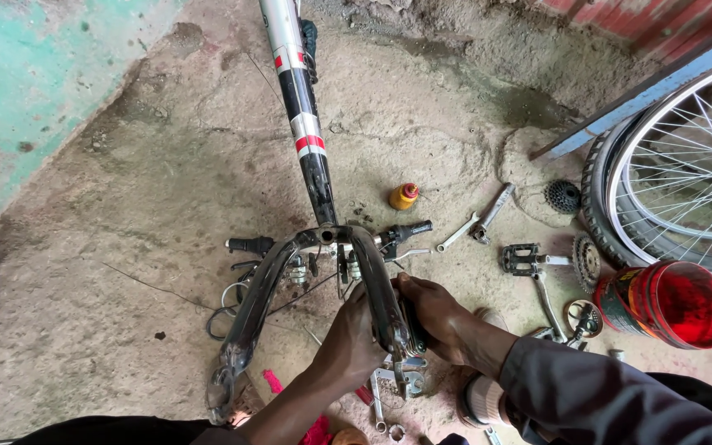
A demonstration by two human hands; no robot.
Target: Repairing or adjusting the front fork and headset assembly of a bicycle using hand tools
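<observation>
- Bike frame (306, 124) lies upside down on the dirt floor (125, 247); its fork (377, 280) runs lengthwise toward the person;
- Fork leg's end sits between both hands, touching each;
- Left hand (349, 342) curls fingers round the leg;
- Right hand (432, 311) clasps it from the other side, equally near; fingers closed on it.

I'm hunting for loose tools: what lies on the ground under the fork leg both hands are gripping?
Under the fork leg, below the left hand and right hand, lie a spanner and a metal bracket. Whatever sits directly beneath the hands is covered.
</observation>
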